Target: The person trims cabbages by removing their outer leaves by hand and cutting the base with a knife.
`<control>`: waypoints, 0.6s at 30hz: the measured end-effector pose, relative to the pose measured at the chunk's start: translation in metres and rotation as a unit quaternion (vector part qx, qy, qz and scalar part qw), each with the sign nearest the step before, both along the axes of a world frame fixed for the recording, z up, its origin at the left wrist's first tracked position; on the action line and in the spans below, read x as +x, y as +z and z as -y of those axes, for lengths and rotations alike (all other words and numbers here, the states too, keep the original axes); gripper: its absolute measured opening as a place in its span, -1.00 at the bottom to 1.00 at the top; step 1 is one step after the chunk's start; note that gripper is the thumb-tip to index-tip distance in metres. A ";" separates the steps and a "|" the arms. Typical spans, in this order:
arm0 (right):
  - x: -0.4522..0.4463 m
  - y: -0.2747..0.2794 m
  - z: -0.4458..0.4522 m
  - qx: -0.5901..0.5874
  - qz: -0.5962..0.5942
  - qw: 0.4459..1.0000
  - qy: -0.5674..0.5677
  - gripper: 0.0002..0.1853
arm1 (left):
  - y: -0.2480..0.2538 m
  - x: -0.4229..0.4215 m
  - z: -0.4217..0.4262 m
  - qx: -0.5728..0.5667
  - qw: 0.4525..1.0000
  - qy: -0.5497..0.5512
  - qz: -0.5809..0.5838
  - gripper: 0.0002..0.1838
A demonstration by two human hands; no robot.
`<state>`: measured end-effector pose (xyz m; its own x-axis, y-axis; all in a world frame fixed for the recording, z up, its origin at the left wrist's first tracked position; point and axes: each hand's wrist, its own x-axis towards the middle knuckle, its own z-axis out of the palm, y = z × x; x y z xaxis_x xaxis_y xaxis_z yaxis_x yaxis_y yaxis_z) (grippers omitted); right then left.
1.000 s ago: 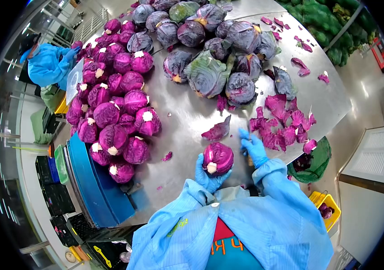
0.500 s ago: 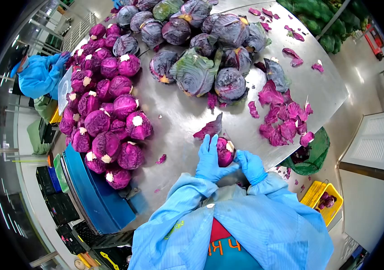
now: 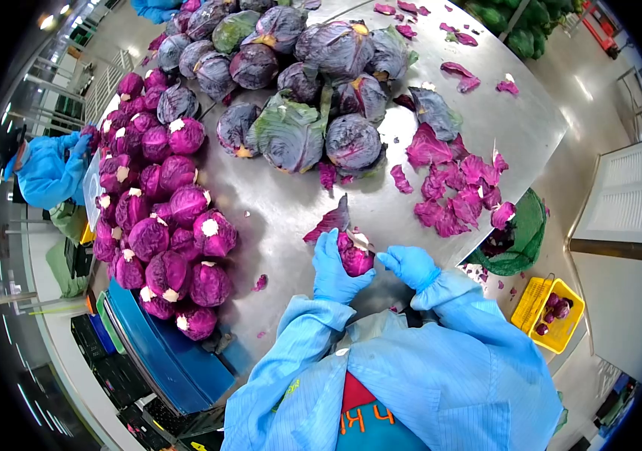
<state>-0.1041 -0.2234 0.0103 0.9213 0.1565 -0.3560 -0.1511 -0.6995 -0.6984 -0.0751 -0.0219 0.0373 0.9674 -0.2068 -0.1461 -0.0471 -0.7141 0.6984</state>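
Note:
My left hand [image 3: 333,272], in a blue glove, is wrapped round the left side of a small purple cabbage [image 3: 356,261]. A greyish, thin shape lies across the top of that cabbage; I cannot tell whether it is a leaf or a blade. Just to the right, apart from the cabbage, my gloved right hand [image 3: 412,268] is closed with its fingers curled. What it holds, if anything, is hidden. A loose dark purple leaf [image 3: 328,221] lies on the metal table [image 3: 279,225] just beyond my left hand.
Peeled purple cabbages [image 3: 166,237] are heaped at the left; unpeeled cabbages [image 3: 353,143] lie at the back. Stripped leaves [image 3: 452,197] form a pile at the right. Beyond the table edge are a green mesh container [image 3: 529,237] and a yellow crate [image 3: 554,343]. A person in blue [image 3: 48,173] stands far left.
My right hand has drawn away from the cabbage, leaving a gap between them. My left hand keeps hold of it and has tilted it. The whole view has shifted slightly.

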 end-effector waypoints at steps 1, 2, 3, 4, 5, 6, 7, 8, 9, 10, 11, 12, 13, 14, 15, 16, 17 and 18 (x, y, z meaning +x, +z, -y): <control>0.008 -0.001 -0.002 -0.021 -0.010 1.000 -0.009 -0.44 | 0.003 -0.001 0.003 0.024 1.000 -0.014 0.003 0.21; 0.016 0.000 -0.004 -0.042 -0.020 0.999 -0.018 -0.42 | 0.010 -0.003 0.007 0.047 0.998 -0.029 0.007 0.21; 0.028 0.005 -0.003 -0.026 -0.044 0.999 -0.007 -0.38 | 0.013 -0.006 0.010 0.071 0.997 -0.043 0.011 0.21; 0.035 0.001 -0.003 -0.041 -0.044 0.998 -0.020 -0.37 | 0.012 -0.010 0.014 0.076 0.996 -0.049 0.022 0.21; 0.041 -0.008 -0.005 -0.056 -0.044 0.997 -0.031 -0.36 | 0.011 -0.014 0.016 0.083 0.994 -0.055 0.034 0.22; 0.047 -0.012 -0.008 -0.069 -0.042 0.996 -0.042 -0.35 | 0.011 -0.014 0.016 0.090 0.993 -0.059 0.047 0.22; 0.047 -0.013 -0.009 -0.043 -0.046 0.995 -0.079 -0.37 | 0.011 -0.010 0.012 0.065 0.996 -0.043 0.029 0.22; 0.045 -0.013 -0.008 0.009 -0.057 0.995 -0.086 -0.38 | 0.010 -0.007 0.004 0.041 0.999 -0.023 0.009 0.22; 0.039 -0.007 -0.008 0.061 -0.073 0.991 -0.091 -0.39 | 0.009 -0.008 -0.004 0.016 1.000 -0.001 -0.015 0.22; 0.033 0.000 -0.008 0.113 -0.089 0.985 -0.097 -0.39 | 0.006 -0.009 -0.010 -0.009 0.999 0.021 -0.038 0.22; 0.022 0.012 -0.010 0.104 -0.041 0.991 -0.079 -0.45 | -0.012 -0.017 -0.016 -0.065 0.996 0.062 -0.016 0.25; 0.011 0.018 -0.013 0.090 -0.024 0.995 -0.046 -0.46 | -0.014 -0.020 -0.017 -0.061 0.995 0.073 -0.007 0.26; 0.001 0.022 -0.017 0.078 -0.006 0.997 -0.015 -0.47 | -0.015 -0.023 -0.019 -0.054 0.995 0.083 0.002 0.27; -0.005 0.023 -0.021 0.067 0.014 0.998 0.015 -0.47 | -0.016 -0.023 -0.023 -0.047 0.995 0.091 0.014 0.27; -0.009 0.020 -0.026 0.055 0.034 0.998 0.019 -0.48 | -0.020 -0.022 -0.028 -0.025 0.997 0.067 0.007 0.29; -0.014 0.016 -0.030 0.043 0.053 0.997 0.021 -0.50 | -0.023 -0.023 -0.031 -0.017 0.998 0.063 0.008 0.31; -0.017 0.014 -0.032 0.029 0.071 0.997 0.023 -0.51 | -0.026 -0.024 -0.031 -0.009 0.998 0.058 0.007 0.32; -0.016 0.014 -0.032 0.038 0.063 0.997 0.039 -0.51 | -0.025 -0.025 -0.031 -0.002 0.999 0.053 0.006 0.33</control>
